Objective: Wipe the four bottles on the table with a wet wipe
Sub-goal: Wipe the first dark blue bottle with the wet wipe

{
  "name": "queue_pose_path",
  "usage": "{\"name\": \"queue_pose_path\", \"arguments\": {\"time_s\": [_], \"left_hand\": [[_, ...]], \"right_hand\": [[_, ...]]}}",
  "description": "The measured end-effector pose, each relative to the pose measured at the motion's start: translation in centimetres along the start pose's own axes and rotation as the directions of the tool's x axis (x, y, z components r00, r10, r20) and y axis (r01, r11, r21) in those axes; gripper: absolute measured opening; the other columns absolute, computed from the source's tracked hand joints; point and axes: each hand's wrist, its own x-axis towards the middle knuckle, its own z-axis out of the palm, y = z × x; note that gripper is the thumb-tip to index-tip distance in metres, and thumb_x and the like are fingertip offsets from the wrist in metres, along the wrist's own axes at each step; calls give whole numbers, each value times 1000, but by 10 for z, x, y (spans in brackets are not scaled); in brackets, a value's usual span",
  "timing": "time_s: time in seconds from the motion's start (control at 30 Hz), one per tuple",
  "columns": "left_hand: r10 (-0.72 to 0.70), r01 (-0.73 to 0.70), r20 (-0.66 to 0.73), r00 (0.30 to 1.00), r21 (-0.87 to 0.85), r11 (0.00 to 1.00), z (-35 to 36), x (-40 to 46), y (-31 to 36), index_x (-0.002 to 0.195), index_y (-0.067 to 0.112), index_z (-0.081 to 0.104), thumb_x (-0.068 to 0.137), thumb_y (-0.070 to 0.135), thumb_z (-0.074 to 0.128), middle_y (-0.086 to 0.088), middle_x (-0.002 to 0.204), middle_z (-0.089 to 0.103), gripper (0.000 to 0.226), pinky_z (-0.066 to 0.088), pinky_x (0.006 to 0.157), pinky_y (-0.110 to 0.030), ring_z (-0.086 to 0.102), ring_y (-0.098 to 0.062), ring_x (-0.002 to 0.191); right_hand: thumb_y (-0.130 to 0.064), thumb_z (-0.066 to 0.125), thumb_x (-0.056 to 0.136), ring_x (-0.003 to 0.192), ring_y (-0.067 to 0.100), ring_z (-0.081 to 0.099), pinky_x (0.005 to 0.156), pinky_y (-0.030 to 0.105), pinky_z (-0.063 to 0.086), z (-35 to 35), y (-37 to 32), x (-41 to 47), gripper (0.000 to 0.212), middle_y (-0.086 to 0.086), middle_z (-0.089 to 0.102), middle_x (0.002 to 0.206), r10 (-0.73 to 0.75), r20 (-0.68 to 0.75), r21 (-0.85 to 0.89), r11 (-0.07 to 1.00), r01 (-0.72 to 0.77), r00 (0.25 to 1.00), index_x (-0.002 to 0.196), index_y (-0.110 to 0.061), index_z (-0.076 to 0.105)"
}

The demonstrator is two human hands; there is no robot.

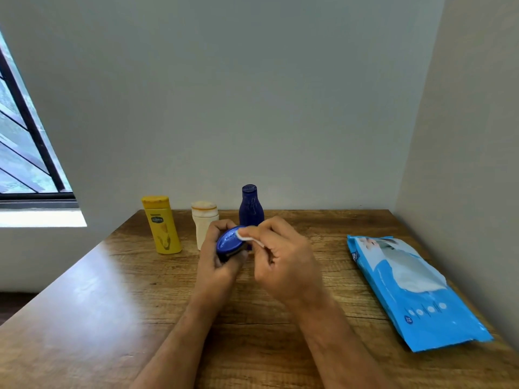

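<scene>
Head view first, nearest things at the bottom of the frame: I see two bare forearms reaching up from the lower edge over the wooden bench (118,327). Just past them, at centre frame, my left hand (217,258) is curled round a small blue-lidded bottle (229,242), holding it lifted and tilted so the lid faces the camera. My right hand (283,259) pinches a folded white wet wipe (248,237) between thumb and fingertips, with the wipe pressed on the upper right edge of that lid. So neither hand is free: one grips the bottle, the other grips the wipe.

At the right of the frame the blue wipe packet (412,290) lies flat on the bench, well apart from the hands, with its flap area showing white.

Farther back, near the wall, three bottles stand upright in a row: the yellow bottle (163,224) at left centre, the cream bottle (203,220) partly hidden behind my left hand, and the dark blue bottle (250,206) just above the hands. A window (25,153) fills the upper left.

My reading is that one bottle is being wiped now, at its lid. Whether the three standing bottles have been cleaned I cannot tell; nothing on them shows it. If they have not, most of the job remains.
</scene>
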Motion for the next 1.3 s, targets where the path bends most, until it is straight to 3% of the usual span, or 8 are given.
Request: {"name": "queue_pose_path", "arguments": {"time_s": [0.2, 0.4, 0.6, 0.7, 0.87, 1.1, 1.2, 1.3], "left_hand": [[45, -50, 64, 997, 74, 996, 2, -2, 4, 110, 20, 52, 80, 1, 61, 12, 100, 62, 37, 53, 82, -25, 63, -16, 94], [14, -15, 16, 1000, 51, 999, 0, 0, 2, 110, 15, 53, 76, 1, 62, -4, 102, 62, 37, 57, 83, -34, 63, -26, 94], [-62, 58, -22, 998, -130, 990, 0, -2, 5, 106, 24, 60, 65, 23, 73, -6, 98, 64, 43, 57, 76, -29, 65, -23, 91], [-130, 105, -105, 986, -221, 970, 1, -2, 7, 113, 23, 62, 65, 29, 75, 1, 98, 70, 51, 56, 84, -32, 66, -20, 96], [-171, 97, -210, 963, -321, 942, -2, 3, 14, 139, 33, 44, 83, 13, 78, -6, 133, 60, 69, 61, 83, -43, 65, -25, 113], [-259, 217, -150, 954, -249, 944, 12, 3, 19, 113, 21, 69, 95, 19, 58, -1, 125, 65, 21, 61, 73, -31, 70, -19, 107], [-251, 236, -98, 963, -141, 961, 11, 2, 17, 120, 21, 69, 99, -11, 42, 8, 155, 39, 46, 60, 76, -27, 61, -8, 120], [-170, 167, 21, 985, 92, 982, 7, -3, 13, 131, 25, 62, 82, -22, 57, 17, 158, 29, 68, 54, 93, -19, 49, 0, 134]], "right_hand": [[-4, 61, 89, 79, 10, 59, 71, 15, 52, -5, -2, -3, 25, 3, 63, 95, -67, 81, -67, 995, 72, 994, 110, -8, 75], [-12, 53, 91, 91, 10, 61, 82, 18, 55, -4, -7, 0, 32, -1, 61, 103, -47, 212, -9, 999, 50, 976, 116, -13, 74], [3, 62, 89, 88, 5, 61, 79, 11, 51, -2, 0, 2, 30, -3, 62, 100, 143, 15, 113, 983, -144, 990, 110, -13, 76], [1, 63, 92, 91, -1, 60, 74, 9, 50, -6, 6, 5, 26, -8, 61, 99, 299, -112, 165, 946, -279, 948, 108, -16, 75], [-4, 67, 91, 93, 2, 63, 75, 12, 49, -11, 16, 8, 22, -8, 67, 98, 461, -88, 283, 861, -422, 883, 101, -21, 77], [-12, 65, 95, 99, 8, 65, 80, 28, 60, 4, 10, 3, 18, -7, 67, 108, 513, 44, 332, 801, -497, 857, 104, -24, 75], [-12, 64, 95, 92, 7, 66, 73, 23, 59, 4, 9, 4, 19, -7, 70, 108, 631, 36, 411, 698, -587, 775, 104, -25, 75], [-11, 64, 95, 92, 7, 69, 75, 22, 58, 2, 8, 7, 20, -8, 74, 101, 707, 48, 511, 590, -625, 706, 101, -26, 75]]}}
